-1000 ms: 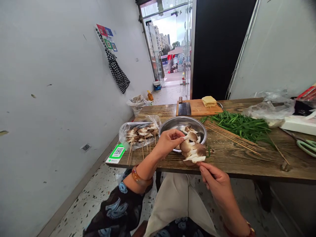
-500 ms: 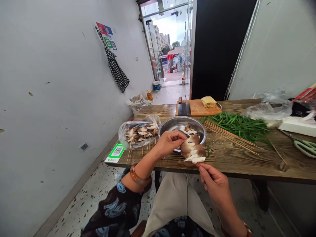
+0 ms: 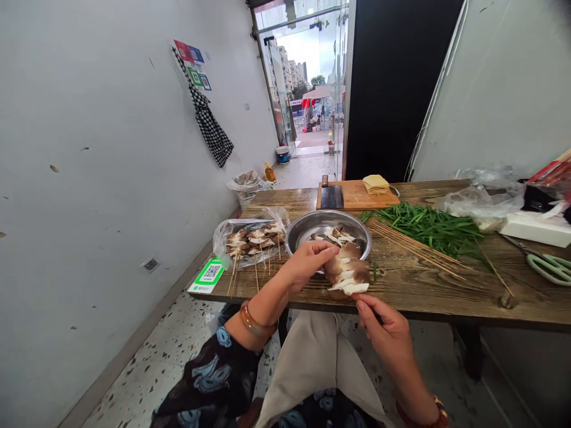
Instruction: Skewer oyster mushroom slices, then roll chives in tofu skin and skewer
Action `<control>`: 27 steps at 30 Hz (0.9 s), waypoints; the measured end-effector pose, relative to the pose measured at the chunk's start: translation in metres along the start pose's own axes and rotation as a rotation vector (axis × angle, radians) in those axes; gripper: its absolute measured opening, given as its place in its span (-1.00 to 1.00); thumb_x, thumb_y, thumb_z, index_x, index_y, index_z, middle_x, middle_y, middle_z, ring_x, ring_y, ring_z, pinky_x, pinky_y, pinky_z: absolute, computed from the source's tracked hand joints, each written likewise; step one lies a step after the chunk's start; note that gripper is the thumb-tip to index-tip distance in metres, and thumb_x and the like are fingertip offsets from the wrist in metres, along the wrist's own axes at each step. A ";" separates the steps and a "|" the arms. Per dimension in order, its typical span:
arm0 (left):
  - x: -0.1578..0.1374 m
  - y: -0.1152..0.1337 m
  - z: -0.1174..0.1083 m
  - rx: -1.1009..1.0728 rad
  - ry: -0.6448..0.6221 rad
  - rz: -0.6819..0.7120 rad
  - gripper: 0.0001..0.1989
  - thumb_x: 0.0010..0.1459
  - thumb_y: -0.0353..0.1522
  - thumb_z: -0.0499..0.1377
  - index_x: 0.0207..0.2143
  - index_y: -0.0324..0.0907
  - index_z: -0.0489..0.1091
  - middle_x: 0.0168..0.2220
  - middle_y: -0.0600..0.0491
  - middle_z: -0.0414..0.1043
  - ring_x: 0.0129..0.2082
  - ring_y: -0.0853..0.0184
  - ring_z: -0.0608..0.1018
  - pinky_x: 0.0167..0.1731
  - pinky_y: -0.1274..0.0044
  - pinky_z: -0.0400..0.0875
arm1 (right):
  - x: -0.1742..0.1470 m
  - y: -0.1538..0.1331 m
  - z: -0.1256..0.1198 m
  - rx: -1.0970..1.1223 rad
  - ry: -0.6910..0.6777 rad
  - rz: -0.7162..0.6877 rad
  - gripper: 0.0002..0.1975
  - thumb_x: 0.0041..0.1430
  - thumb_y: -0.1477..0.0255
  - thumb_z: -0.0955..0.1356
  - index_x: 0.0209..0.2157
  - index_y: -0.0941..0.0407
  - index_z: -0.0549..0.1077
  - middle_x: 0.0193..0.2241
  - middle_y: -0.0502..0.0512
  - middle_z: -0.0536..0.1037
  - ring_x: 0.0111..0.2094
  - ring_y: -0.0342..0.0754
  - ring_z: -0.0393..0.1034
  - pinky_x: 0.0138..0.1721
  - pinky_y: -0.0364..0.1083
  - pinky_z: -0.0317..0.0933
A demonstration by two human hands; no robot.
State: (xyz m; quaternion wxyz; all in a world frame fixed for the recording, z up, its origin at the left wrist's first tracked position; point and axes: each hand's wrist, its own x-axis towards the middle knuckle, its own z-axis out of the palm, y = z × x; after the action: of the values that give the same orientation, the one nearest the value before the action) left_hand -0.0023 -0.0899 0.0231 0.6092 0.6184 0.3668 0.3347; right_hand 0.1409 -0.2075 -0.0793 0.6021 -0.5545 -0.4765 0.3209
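The right hand (image 3: 386,330) is gripping the bottom end of a skewer (image 3: 355,296) between thumb and fingers, just in front of the table's near edge. The left hand (image 3: 307,261) is pinching the topmost piece of the mushrooms (image 3: 348,271) threaded on it, thumb against fingers. The brown-and-white caps are overlapping in a stack between the two hands — they are hanging over the near edge of the table (image 3: 428,291) and partly hiding the front rim of a metal bowl (image 3: 367,238).

That bowl is sitting behind the hands, and more mushroom pieces (image 3: 341,235) are lying inside it. To its left, towards the table's left edge, a clear plastic bag (image 3: 220,238) is spreading around several finished skewers (image 3: 250,239), their bare sticks pointing to the near edge. A green-and-white code card (image 3: 209,274) is lying at the near left corner.

To the right of the bowl, a bundle of bare sticks (image 3: 414,246) is lying aslant, with a heap of green leaves (image 3: 439,229) just behind it. Along the far edge, a wooden cutting board (image 3: 352,193) is carrying a cleaver (image 3: 332,197) and a stack of yellowish sheets (image 3: 376,184). Towards the right end — well apart from the hands — green-handled scissors (image 3: 551,268) are resting near a white box (image 3: 535,229).
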 end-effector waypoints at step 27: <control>-0.002 -0.013 0.015 -0.173 0.133 0.022 -0.60 -0.19 -0.10 0.35 -0.51 -0.28 0.45 -0.59 0.12 0.30 -0.59 0.52 0.25 -0.57 0.62 0.09 | -0.004 -0.010 0.003 -0.107 0.070 -0.081 -0.74 0.14 0.29 0.34 -0.23 0.07 0.62 -0.33 0.12 0.65 -0.35 0.01 0.52 -0.29 -0.04 0.40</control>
State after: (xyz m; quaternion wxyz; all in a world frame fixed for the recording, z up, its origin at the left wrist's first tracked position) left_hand 0.0088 -0.0996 0.0092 0.6308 0.5438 0.3695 0.4121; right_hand 0.1352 -0.2116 -0.0711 0.6006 -0.5770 -0.4935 0.2507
